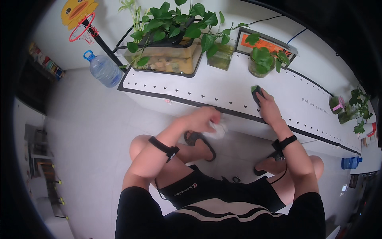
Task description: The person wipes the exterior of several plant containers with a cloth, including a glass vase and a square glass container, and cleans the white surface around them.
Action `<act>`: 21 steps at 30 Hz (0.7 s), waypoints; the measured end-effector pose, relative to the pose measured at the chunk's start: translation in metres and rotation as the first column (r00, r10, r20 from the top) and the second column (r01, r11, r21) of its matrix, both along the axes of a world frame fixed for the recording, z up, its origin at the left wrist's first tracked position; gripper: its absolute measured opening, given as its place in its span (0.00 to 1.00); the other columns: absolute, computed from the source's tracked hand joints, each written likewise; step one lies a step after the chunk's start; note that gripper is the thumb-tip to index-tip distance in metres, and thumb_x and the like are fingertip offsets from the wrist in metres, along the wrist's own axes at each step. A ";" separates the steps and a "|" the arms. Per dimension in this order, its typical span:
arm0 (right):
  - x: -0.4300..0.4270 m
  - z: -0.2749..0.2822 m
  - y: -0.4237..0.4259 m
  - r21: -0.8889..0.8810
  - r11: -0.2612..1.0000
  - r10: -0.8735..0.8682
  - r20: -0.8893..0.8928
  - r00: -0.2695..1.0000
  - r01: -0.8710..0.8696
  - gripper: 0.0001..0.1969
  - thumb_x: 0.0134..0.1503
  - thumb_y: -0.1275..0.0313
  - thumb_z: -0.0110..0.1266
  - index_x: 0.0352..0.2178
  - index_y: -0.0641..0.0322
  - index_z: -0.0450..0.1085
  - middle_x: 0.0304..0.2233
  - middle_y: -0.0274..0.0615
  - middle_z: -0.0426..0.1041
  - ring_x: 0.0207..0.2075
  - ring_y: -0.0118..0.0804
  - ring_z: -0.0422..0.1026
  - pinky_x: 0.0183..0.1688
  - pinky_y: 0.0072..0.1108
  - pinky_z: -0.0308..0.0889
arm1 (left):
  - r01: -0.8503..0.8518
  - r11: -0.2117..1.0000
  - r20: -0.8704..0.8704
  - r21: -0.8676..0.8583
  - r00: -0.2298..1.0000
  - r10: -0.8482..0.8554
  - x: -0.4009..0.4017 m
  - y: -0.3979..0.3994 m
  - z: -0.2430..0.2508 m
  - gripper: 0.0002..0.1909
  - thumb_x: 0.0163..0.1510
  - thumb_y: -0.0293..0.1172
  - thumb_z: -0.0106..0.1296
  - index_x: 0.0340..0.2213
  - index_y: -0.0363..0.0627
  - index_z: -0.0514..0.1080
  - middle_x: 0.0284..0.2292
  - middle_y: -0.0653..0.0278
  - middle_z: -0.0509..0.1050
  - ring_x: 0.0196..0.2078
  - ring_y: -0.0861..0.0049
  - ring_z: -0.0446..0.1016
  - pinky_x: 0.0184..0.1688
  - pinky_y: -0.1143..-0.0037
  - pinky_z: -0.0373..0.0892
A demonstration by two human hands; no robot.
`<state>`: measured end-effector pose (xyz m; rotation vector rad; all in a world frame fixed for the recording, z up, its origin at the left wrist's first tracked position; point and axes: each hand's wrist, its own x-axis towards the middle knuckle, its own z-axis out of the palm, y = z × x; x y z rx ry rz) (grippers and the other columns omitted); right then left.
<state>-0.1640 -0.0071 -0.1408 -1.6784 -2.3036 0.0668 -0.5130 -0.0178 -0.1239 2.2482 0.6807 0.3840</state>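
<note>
My left hand (204, 119) is in front of the cabinet's near edge, above the floor, and its fingers grip a crumpled white cloth or tissue (220, 129); both look blurred. Over the patterned white cover (226, 89) of the low cabinet, my right hand (268, 107) is closed on a small dark object (257, 96). Its exact kind is hard to tell, and a bit of green shows at its far end. Just beyond that hand stands a glass jar (257, 70) with a leafy green plant (263, 59).
A fish tank (170, 61) with trailing pothos, a square glass vase (220, 59) and a framed orange picture (262, 43) line the cabinet's back. More potted greenery (347, 115) stands at the right. A large water bottle (104, 70) and toy basketball hoop (82, 27) stand left.
</note>
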 end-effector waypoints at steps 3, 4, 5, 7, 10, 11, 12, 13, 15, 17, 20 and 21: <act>-0.031 -0.009 0.012 0.038 0.998 -0.040 -0.079 0.996 0.044 0.25 0.52 0.80 0.55 0.54 0.72 0.68 0.61 0.72 0.59 0.57 0.68 0.65 0.62 0.40 0.63 | 0.188 0.959 -0.077 -0.211 0.975 -0.208 0.031 -0.009 -0.008 0.18 0.47 0.32 0.68 0.39 0.40 0.76 0.45 0.58 0.74 0.45 0.68 0.76 0.39 0.70 0.75; -0.036 -0.022 0.021 0.076 0.997 0.015 -0.047 0.999 -0.011 0.25 0.53 0.81 0.53 0.54 0.77 0.66 0.61 0.72 0.58 0.59 0.69 0.63 0.65 0.41 0.59 | 0.207 0.958 -0.075 -0.200 0.971 -0.225 0.039 -0.005 -0.002 0.18 0.47 0.32 0.68 0.39 0.40 0.76 0.45 0.58 0.74 0.45 0.68 0.76 0.39 0.70 0.75; -0.060 -0.020 0.021 0.038 0.996 0.080 -0.069 0.994 -0.077 0.25 0.53 0.81 0.51 0.54 0.80 0.63 0.61 0.72 0.57 0.62 0.71 0.59 0.68 0.44 0.54 | 0.213 0.963 -0.020 -0.167 0.975 -0.219 0.039 -0.005 0.005 0.16 0.50 0.32 0.67 0.39 0.40 0.76 0.42 0.58 0.76 0.43 0.69 0.76 0.38 0.71 0.75; -0.079 -0.037 0.038 0.106 0.983 0.157 -0.084 0.984 -0.148 0.27 0.52 0.82 0.50 0.56 0.80 0.61 0.63 0.71 0.56 0.64 0.73 0.55 0.69 0.45 0.52 | 0.253 0.960 0.041 -0.117 0.968 -0.250 0.051 0.002 0.032 0.15 0.52 0.32 0.65 0.40 0.40 0.77 0.40 0.59 0.77 0.41 0.71 0.77 0.38 0.72 0.74; -0.122 -0.035 0.044 0.158 0.927 0.373 -0.463 0.804 -0.339 0.28 0.53 0.80 0.52 0.57 0.76 0.62 0.64 0.62 0.58 0.66 0.69 0.54 0.69 0.43 0.51 | -0.147 0.974 0.047 -0.172 0.986 0.157 0.036 0.031 0.057 0.10 0.56 0.31 0.60 0.35 0.37 0.77 0.27 0.60 0.78 0.30 0.74 0.76 0.34 0.74 0.72; -0.137 -0.046 0.051 0.105 0.954 0.289 -0.576 0.765 -0.281 0.28 0.54 0.79 0.50 0.58 0.69 0.64 0.64 0.57 0.60 0.67 0.63 0.55 0.70 0.41 0.51 | -0.265 0.950 0.102 -0.167 0.953 0.284 0.037 0.044 0.056 0.09 0.57 0.30 0.59 0.34 0.36 0.77 0.23 0.60 0.77 0.27 0.74 0.75 0.33 0.74 0.71; -0.150 -0.041 0.056 0.008 0.915 0.351 -0.509 0.786 -0.403 0.27 0.54 0.78 0.51 0.57 0.66 0.66 0.63 0.55 0.61 0.67 0.60 0.55 0.69 0.40 0.52 | -0.351 0.935 0.102 -0.053 0.929 0.355 0.032 0.052 0.052 0.08 0.56 0.29 0.58 0.33 0.36 0.77 0.23 0.58 0.76 0.27 0.73 0.75 0.33 0.73 0.71; -0.161 -0.031 0.059 -0.094 0.850 0.428 -0.449 0.785 -0.518 0.26 0.54 0.78 0.52 0.57 0.62 0.69 0.63 0.53 0.63 0.67 0.57 0.56 0.69 0.38 0.54 | -0.438 0.896 0.108 0.065 0.896 0.430 0.021 0.057 0.048 0.07 0.56 0.28 0.58 0.33 0.36 0.76 0.24 0.57 0.76 0.27 0.72 0.75 0.33 0.73 0.71; -0.154 -0.014 0.053 0.025 0.873 0.480 -0.225 0.848 -0.488 0.25 0.53 0.78 0.53 0.54 0.61 0.71 0.62 0.50 0.64 0.65 0.55 0.59 0.68 0.36 0.56 | -0.469 0.862 0.077 0.195 0.883 0.463 0.006 0.062 0.040 0.07 0.55 0.27 0.57 0.34 0.37 0.77 0.28 0.54 0.77 0.30 0.65 0.77 0.35 0.70 0.73; -0.135 -0.003 0.047 0.145 0.871 0.471 0.018 0.882 -0.469 0.23 0.52 0.77 0.55 0.52 0.59 0.74 0.61 0.48 0.65 0.64 0.53 0.61 0.66 0.33 0.58 | -0.472 0.801 -0.065 0.369 0.847 0.528 0.001 0.060 0.032 0.08 0.54 0.29 0.57 0.35 0.38 0.77 0.34 0.52 0.78 0.35 0.58 0.78 0.40 0.66 0.74; -0.103 0.002 0.045 0.257 0.952 0.153 0.071 0.986 -0.166 0.20 0.52 0.76 0.56 0.48 0.57 0.77 0.60 0.45 0.67 0.58 0.48 0.67 0.61 0.30 0.65 | -0.470 0.807 -0.101 0.357 0.839 0.534 0.011 0.059 0.041 0.10 0.54 0.30 0.58 0.37 0.40 0.77 0.36 0.53 0.78 0.38 0.57 0.78 0.42 0.64 0.74; -0.094 0.001 0.048 0.197 0.975 0.096 0.052 0.994 -0.104 0.19 0.52 0.76 0.55 0.48 0.57 0.76 0.60 0.45 0.67 0.56 0.47 0.68 0.58 0.29 0.67 | -0.472 0.814 -0.073 0.338 0.850 0.522 0.015 0.060 0.041 0.10 0.54 0.31 0.58 0.37 0.40 0.77 0.36 0.54 0.78 0.38 0.58 0.79 0.42 0.64 0.74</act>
